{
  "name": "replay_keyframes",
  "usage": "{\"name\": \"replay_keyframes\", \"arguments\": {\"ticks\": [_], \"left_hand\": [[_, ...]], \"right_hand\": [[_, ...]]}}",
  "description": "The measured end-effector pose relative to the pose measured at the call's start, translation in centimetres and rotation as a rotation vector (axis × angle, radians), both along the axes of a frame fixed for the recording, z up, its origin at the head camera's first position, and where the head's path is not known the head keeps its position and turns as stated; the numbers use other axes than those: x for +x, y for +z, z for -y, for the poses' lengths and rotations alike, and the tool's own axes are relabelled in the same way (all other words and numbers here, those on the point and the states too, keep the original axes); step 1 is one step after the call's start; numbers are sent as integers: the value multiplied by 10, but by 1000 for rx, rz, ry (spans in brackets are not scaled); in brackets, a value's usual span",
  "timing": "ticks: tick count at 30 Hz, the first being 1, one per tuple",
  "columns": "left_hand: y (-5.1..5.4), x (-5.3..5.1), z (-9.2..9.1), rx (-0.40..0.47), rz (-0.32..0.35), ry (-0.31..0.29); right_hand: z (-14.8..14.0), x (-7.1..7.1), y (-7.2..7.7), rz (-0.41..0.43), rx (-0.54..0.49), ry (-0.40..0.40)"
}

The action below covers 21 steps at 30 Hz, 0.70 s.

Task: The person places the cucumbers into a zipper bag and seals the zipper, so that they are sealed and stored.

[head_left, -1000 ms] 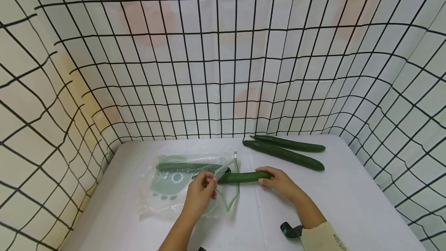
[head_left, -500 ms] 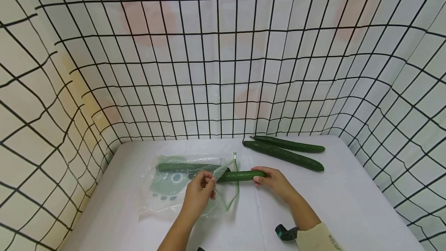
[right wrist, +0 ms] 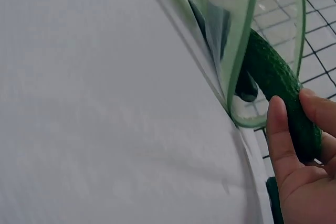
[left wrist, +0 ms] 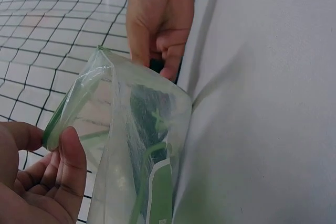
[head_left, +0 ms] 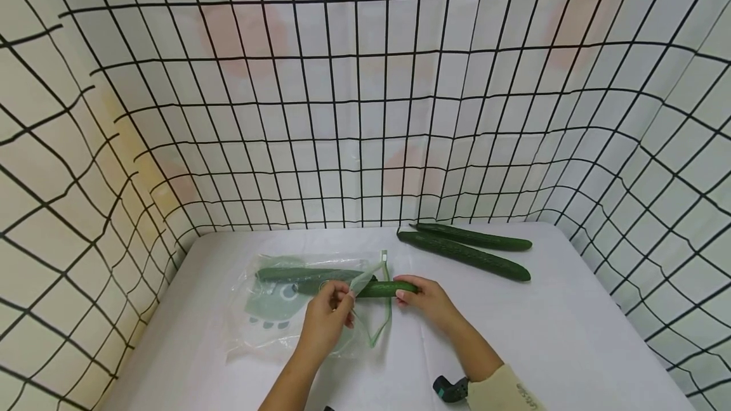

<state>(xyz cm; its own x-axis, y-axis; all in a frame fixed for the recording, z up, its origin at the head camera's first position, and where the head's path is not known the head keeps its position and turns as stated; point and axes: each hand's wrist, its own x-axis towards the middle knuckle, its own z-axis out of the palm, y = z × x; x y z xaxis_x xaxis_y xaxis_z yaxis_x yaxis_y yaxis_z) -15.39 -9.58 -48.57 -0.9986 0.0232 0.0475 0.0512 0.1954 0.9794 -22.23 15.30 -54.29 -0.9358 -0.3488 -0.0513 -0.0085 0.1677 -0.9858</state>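
A clear zip bag (head_left: 257, 335) with a green cartoon print and green edging lies on the left of the table, its mouth facing right. My left hand (head_left: 327, 316) pinches the edging of the mouth between thumb and forefinger and lifts it. My right hand (head_left: 428, 300) grips the outer end of a cucumber (right wrist: 273, 72), whose other end is inside the bag. Another cucumber (head_left: 308, 274) lies within the bag, behind the gripped one. In the left wrist view the plastic partly veils the gripped cucumber.
Two more cucumbers, a nearer one (head_left: 465, 255) and a farther one (head_left: 474, 236), lie at the back right of the white table (head_left: 571, 335). A black wire grid (head_left: 371, 100) stands round the back and sides. A small black device (head_left: 450, 390) is at the right wrist.
My right hand has moved left, sliding the cucumber deeper into the bag; less of it shows outside. My left hand keeps its pinch on the bag's edge, nearly still.
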Motion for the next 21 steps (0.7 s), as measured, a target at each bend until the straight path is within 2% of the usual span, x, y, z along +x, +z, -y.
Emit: {"name": "replay_keyframes", "arguments": {"ticks": [7,15,18,21], "left_hand": [[0,0,-1,2,1,-3],[-1,-2,-1,13,1,-11],[-2,-2,-1,28,7,-10],[-4,-3,-2,40,1,-8]], "right_hand": [[11,5,1,85,-135,65],[11,5,-1,79,-152,23],[14,5,-1,60,-186,-2],[18,5,-1,31,-168,-28]]}}
